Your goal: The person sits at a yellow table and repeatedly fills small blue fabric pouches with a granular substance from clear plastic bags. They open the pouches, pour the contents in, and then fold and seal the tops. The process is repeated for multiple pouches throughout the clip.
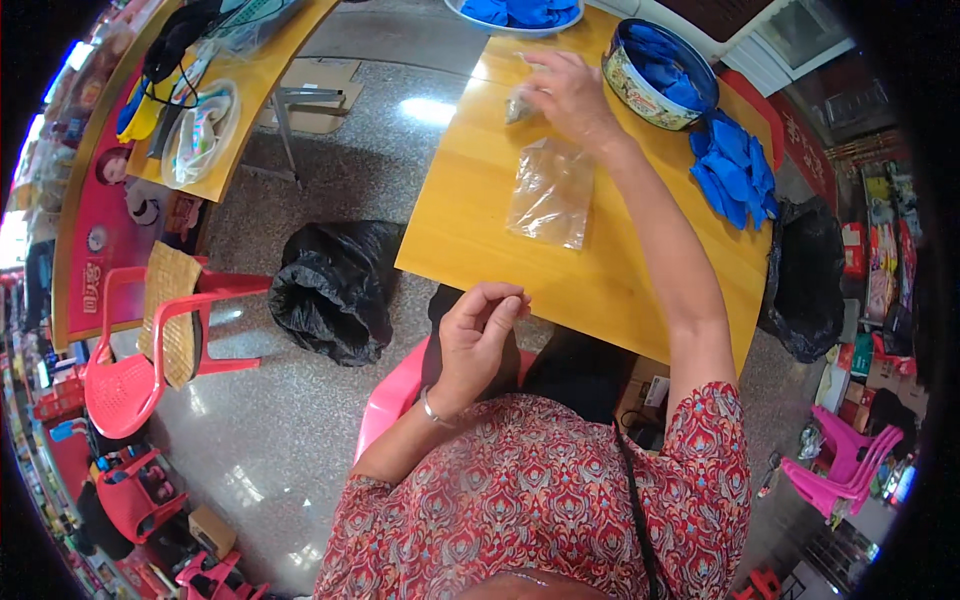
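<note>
Setting: shop interior, speckled polished floor (300, 440), yellow wooden table (600, 280).

Near: left hand (478, 335) off the table's near edge, fingers curled, thumb against fingertips; whether it pinches anything cannot be told.

Middle: clear plastic bag (550, 192) lying flat on the table, untouched.

Far: right hand (570, 95), fingers bent down onto a small filled packet (519, 105); a firm, even pinch seems advisable.

Beside: round tin (655, 75) and loose blue gloves (735, 165). Black rubbish bag (335, 285) on floor.
</note>
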The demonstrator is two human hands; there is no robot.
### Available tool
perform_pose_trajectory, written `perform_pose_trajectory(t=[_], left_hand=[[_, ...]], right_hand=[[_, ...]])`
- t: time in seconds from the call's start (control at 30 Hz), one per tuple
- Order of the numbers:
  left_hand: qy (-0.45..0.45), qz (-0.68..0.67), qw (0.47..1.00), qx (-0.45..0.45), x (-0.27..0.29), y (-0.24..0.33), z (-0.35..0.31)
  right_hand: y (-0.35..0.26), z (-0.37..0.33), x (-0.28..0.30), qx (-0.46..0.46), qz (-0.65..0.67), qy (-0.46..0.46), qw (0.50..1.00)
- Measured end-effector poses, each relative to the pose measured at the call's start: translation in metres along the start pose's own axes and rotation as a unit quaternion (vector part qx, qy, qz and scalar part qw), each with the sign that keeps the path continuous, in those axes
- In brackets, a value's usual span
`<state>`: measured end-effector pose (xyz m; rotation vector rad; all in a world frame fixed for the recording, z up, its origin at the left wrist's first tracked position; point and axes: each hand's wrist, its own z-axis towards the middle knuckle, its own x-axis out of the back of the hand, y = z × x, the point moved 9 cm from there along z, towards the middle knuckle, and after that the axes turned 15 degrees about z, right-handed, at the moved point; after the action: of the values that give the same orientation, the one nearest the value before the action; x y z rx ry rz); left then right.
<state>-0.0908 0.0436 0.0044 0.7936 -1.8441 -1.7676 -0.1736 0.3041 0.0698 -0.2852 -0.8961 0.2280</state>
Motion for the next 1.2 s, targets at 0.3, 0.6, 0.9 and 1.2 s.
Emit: perform_pose_trajectory(t=[0.3, 0.6, 0.9, 1.2], left_hand=[[0.058, -0.006, 0.994, -0.089, -0.019, 0.047, 0.037], [-0.06, -0.236, 0.969, 0.039, -0.073, 0.023, 0.029], [-0.041, -0.188, 0.977, 0.089, -0.077, 0.004, 0.014], [-0.099, -0.217, 0.966, 0.095, -0.094, 0.008, -0.001]], right_hand=[[-0.055, -0.051, 0.09, -0.175, 0.298, -0.011, 0.938], [-0.099, -0.14, 0.098, -0.258, 0.48, 0.045, 0.837], [-0.098, -0.202, 0.103, -0.319, 0.381, 0.063, 0.866], [-0.089, -0.225, 0.121, -0.381, 0.436, 0.164, 0.798]])
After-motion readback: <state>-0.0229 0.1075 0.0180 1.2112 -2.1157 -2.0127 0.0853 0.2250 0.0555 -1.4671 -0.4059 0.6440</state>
